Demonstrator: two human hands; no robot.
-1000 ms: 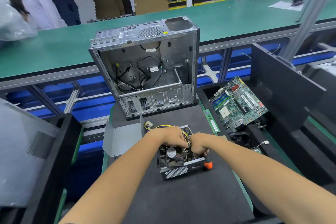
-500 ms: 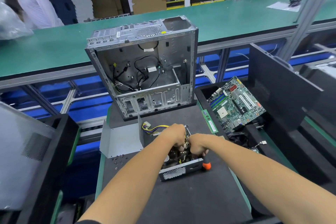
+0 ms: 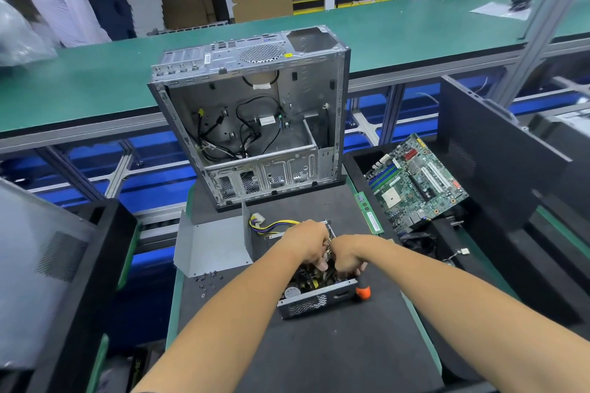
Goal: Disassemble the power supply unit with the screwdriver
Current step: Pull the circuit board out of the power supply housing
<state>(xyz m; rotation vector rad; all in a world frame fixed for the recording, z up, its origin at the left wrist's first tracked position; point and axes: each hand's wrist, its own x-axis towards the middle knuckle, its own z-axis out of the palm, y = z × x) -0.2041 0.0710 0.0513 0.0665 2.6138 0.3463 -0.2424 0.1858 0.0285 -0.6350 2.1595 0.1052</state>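
Orange-tipped screwdriver (image 3: 363, 291) gripped in right hand (image 3: 348, 254), at the right edge of the open power supply unit (image 3: 314, 295) on the black mat (image 3: 319, 354). Left hand (image 3: 309, 244) has its fingers curled into the unit's internals; exact hold unclear. No legible labels. Versus 0.5 s ago: hands barely moved, screws (image 3: 206, 281) unchanged.

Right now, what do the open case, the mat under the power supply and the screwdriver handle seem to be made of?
Case: bare sheet metal, probably steel; dull grey sheen, stamped slots, punched vents.
Mat: dark, matte, no glare; likely rubber or foam, hard to say which.
Screwdriver handle: orange and black, smooth; looks like plastic, perhaps rubber-coated.
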